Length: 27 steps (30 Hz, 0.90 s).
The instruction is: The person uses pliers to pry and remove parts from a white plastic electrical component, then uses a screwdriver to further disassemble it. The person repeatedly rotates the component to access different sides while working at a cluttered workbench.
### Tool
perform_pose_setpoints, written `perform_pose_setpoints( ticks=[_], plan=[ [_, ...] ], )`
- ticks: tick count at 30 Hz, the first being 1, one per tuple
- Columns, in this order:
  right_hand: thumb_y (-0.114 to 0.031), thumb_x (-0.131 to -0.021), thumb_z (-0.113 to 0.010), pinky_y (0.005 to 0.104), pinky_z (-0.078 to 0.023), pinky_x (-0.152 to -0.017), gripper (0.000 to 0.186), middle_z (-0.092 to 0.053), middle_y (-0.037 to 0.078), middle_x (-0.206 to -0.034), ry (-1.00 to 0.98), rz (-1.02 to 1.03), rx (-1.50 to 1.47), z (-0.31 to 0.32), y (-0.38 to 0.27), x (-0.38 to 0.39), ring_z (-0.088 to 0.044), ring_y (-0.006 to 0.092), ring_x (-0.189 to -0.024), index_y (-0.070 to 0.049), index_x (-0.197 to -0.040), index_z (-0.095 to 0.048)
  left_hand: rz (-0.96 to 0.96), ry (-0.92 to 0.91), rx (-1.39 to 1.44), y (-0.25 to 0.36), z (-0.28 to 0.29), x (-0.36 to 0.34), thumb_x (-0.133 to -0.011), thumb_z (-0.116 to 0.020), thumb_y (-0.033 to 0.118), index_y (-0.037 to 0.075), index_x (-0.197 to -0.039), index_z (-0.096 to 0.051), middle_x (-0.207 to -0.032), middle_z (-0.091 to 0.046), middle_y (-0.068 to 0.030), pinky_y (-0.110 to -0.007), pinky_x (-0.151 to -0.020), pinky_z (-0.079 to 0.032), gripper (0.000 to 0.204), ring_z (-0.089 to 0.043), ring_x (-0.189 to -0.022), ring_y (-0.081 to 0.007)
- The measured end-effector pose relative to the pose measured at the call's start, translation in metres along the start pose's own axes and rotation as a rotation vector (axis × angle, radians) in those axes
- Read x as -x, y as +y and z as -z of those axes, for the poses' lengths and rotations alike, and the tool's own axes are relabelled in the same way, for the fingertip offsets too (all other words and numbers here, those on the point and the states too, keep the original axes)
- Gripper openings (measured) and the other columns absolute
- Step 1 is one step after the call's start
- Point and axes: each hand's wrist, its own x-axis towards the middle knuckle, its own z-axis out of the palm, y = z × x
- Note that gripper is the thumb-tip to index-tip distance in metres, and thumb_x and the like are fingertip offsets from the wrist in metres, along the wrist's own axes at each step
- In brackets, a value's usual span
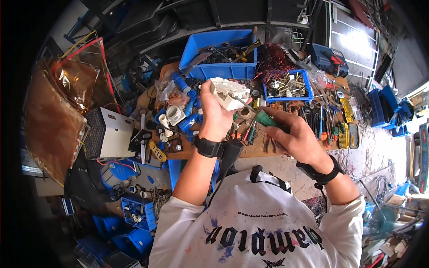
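A white rectangular plastic housing (pixel 230 93) is held up over the brown wooden workbench (pixel 259 152), the left hand (pixel 215 115) wrapped firmly around its left side; the right hand (pixel 296 136) closes around a green-handled metal screwdriver (pixel 265 119) aimed at its right side, tip contact unclear. Screwdriver work seems in hand, calling for a steady hold and an aligned tip. Beyond, the paint-stained white shirt (pixel 263 203) bears large dark lettering; no label on the housing is readable
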Motion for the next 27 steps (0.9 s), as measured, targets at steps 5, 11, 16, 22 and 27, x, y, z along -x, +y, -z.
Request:
perform_pose_setpoints(
  ticks=[5, 11, 16, 22, 27],
  plan=[
    [-0.013, -0.089, -0.062, 0.0311, -0.050, -0.069, 0.045, -0.068, 0.016, -0.087, 0.017, -0.068, 0.145, 0.002, -0.017, -0.001, -0.061, 0.0141, -0.070, 0.004, -0.131, -0.055, -0.095, 0.067, -0.076, -0.011, -0.004, 0.000, -0.098, -0.033, 0.064, 0.003, -0.112, -0.056, -0.100, -0.065, -0.0142, -0.057, -0.082, -0.055, 0.067, -0.065, -0.095, -0.0330],
    [-0.009, -0.091, -0.060, 0.0264, -0.044, -0.052, 0.045, -0.068, 0.012, -0.087, 0.019, -0.125, -0.027, -0.008, -0.022, -0.002, -0.054, 0.0088, -0.056, 0.005, -0.133, -0.052, -0.191, 0.136, -0.070, -0.009, -0.011, 0.000, -0.099, -0.029, 0.063, 0.006, -0.109, -0.053, -0.097, -0.064, -0.0134, -0.054, -0.070, -0.058, 0.062, -0.067, -0.087, -0.0304],
    [-0.004, -0.090, -0.059, 0.0216, -0.038, -0.044, 0.050, -0.066, 0.007, -0.089, 0.032, -0.185, -0.273, -0.024, -0.007, -0.003, -0.047, 0.0051, -0.051, 0.005, -0.138, -0.047, -0.244, 0.179, -0.004, -0.007, -0.005, -0.002, -0.100, -0.033, 0.058, 0.007, -0.109, -0.054, -0.098, -0.064, -0.0126, -0.056, -0.072, -0.058, 0.056, -0.067, -0.088, -0.0305],
    [-0.005, -0.090, -0.061, 0.0240, -0.047, -0.063, 0.046, -0.067, 0.009, -0.093, 0.151, -0.009, -0.147, -0.045, 0.029, -0.004, -0.054, 0.0071, -0.070, 0.006, -0.134, -0.051, -0.255, 0.209, -0.005, -0.005, -0.005, -0.005, -0.100, -0.037, 0.056, 0.008, -0.109, -0.055, -0.100, -0.066, -0.0139, -0.057, -0.072, -0.057, 0.052, -0.068, -0.088, -0.0323],
    [-0.008, -0.087, -0.064, 0.0269, -0.050, -0.072, 0.047, -0.068, 0.012, -0.091, 0.208, 0.046, -0.035, -0.055, 0.040, -0.008, -0.057, 0.0091, -0.079, 0.005, -0.131, -0.054, -0.298, 0.187, -0.008, -0.006, 0.006, -0.016, -0.100, -0.037, 0.055, 0.008, -0.110, -0.055, -0.099, -0.068, -0.0155, -0.055, -0.070, -0.058, 0.051, -0.069, -0.088, -0.0339]
  ],
)
